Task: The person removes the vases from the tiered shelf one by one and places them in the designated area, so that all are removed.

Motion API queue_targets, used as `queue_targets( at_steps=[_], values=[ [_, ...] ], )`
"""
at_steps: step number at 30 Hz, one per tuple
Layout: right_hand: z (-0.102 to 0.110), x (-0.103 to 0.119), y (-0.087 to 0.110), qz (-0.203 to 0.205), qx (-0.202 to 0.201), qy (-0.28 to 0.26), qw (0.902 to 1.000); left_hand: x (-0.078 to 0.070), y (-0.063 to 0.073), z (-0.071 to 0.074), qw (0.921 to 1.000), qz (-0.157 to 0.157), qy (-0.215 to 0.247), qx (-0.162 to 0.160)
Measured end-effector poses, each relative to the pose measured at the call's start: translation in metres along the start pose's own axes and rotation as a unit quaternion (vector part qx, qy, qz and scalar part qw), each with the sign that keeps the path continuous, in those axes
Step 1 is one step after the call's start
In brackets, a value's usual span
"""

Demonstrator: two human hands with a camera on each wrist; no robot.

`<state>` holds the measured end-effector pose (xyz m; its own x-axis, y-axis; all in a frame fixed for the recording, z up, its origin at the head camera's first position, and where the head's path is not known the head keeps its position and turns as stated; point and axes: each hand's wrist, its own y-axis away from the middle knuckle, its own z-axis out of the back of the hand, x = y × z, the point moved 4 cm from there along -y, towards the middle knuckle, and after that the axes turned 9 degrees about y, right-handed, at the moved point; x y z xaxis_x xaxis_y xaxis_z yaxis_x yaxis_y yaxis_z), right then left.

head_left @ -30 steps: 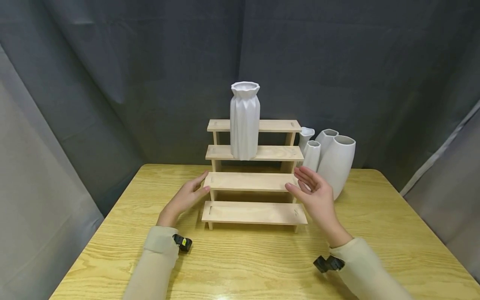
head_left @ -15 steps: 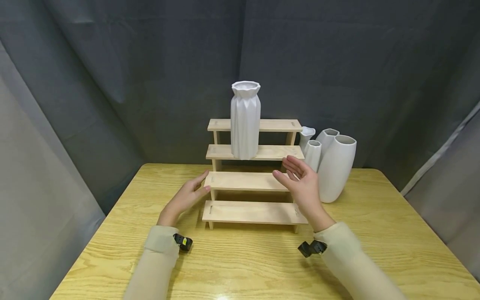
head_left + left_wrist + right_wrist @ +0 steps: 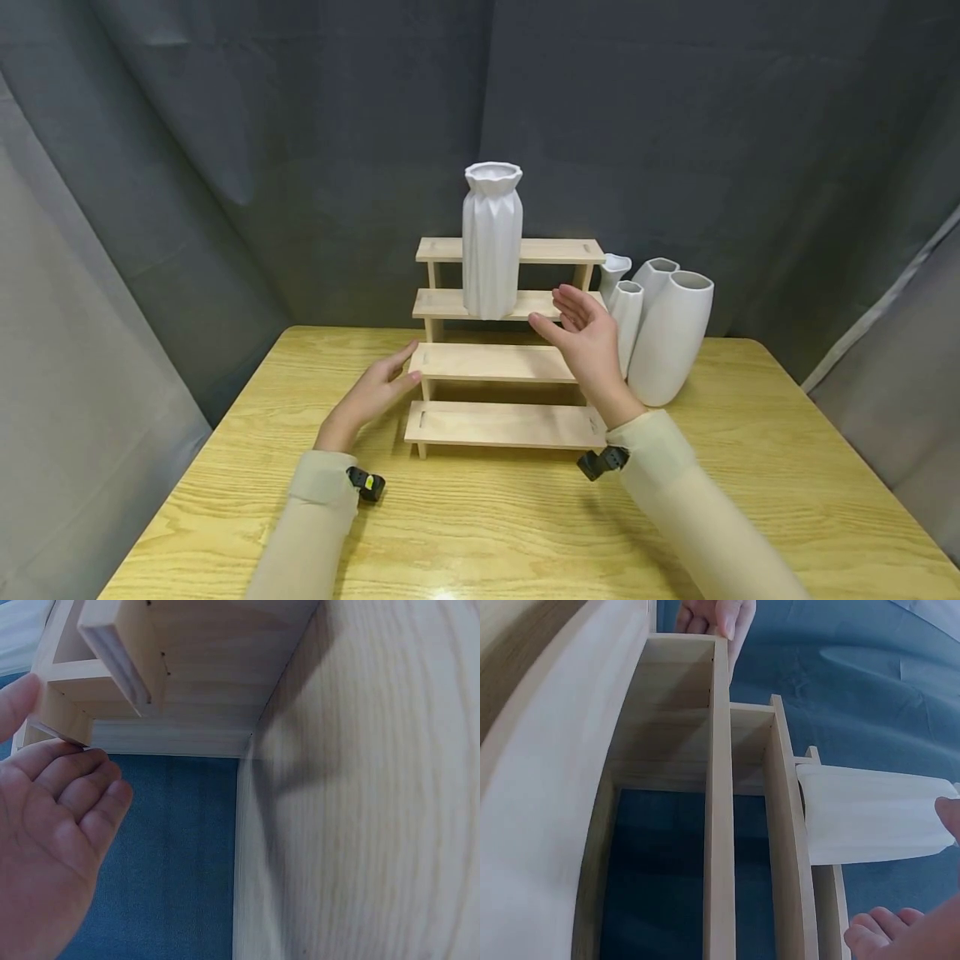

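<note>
A tall white pleated vase with a scalloped rim stands upright on the second shelf from the top of a wooden tiered display stand. My left hand holds the left end of the shelf below, thumb at the front corner and fingers towards the back. The right wrist view also shows this left hand at the shelf end. My right hand is open just right of the vase, thumb and fingers spread apart in front of the stand. The right wrist view shows the vase beside the thumb.
Several more white vases stand close together on the table, right of the stand. A dark curtain hangs behind the table.
My right hand has moved up and left from the stand's right end towards the vase. The left hand has stayed on the shelf end, and the vase has not moved.
</note>
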<state>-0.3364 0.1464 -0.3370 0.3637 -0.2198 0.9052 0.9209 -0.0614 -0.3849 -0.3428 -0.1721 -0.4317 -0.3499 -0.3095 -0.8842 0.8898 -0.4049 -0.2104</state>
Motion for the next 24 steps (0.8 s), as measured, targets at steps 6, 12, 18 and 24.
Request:
queue_targets(
  at_steps=[6,12,18,24],
  values=[
    [-0.007,0.001,-0.008,0.004,0.003,0.010,0.9999,-0.017,0.003,0.000,0.9999,-0.002,0.007,0.011],
    [-0.013,0.004,-0.019,0.008,0.001,0.015,0.9999,-0.042,0.010,0.001,0.9998,0.004,0.007,0.015],
    [-0.021,0.007,-0.031,0.014,0.011,0.007,0.9998,-0.041,0.010,0.000,0.9998,0.003,0.009,0.016],
    [-0.031,0.011,-0.040,0.004,0.021,0.004,0.9998,-0.040,0.009,0.000,0.9999,0.006,0.007,0.012]
  ],
)
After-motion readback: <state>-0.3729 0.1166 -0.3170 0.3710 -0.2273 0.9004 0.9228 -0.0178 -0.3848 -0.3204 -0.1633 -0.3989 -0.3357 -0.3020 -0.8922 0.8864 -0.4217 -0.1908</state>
